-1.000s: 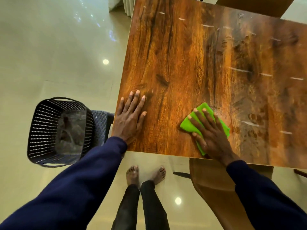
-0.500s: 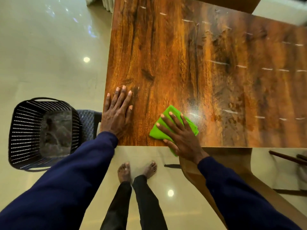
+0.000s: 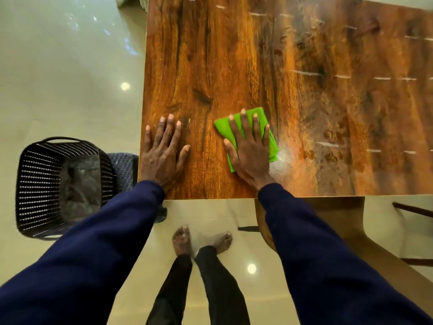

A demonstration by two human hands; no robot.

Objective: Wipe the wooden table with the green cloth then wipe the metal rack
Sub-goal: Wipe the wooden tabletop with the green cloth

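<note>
- A glossy pale tiled floor [image 3: 58, 78] with ceiling lights mirrored in it surrounds a wooden table [image 3: 304, 90], whose dark-grained, shiny top fills the upper right of the view.
- The green cloth [image 3: 222, 131] lies folded on the table near its front edge, left of the table's middle.
- The right hand [image 3: 250, 156] lies flat on the cloth, its fingers straight and spread, pressing it to the wood. It grips nothing.
- The left hand [image 3: 164, 156] rests palm down on bare wood beside the table's left edge, fingers straight, relaxed and holding nothing. It lies near the cloth but does not touch it.
- Both arms wear dark navy sleeves [image 3: 328, 266].
- A black slatted plastic basket [image 3: 35, 184] stands on the floor left of the table corner.
- A brown wooden chair [image 3: 339, 219] sits under the table's front edge, right of the person's bare feet [image 3: 181, 240].
</note>
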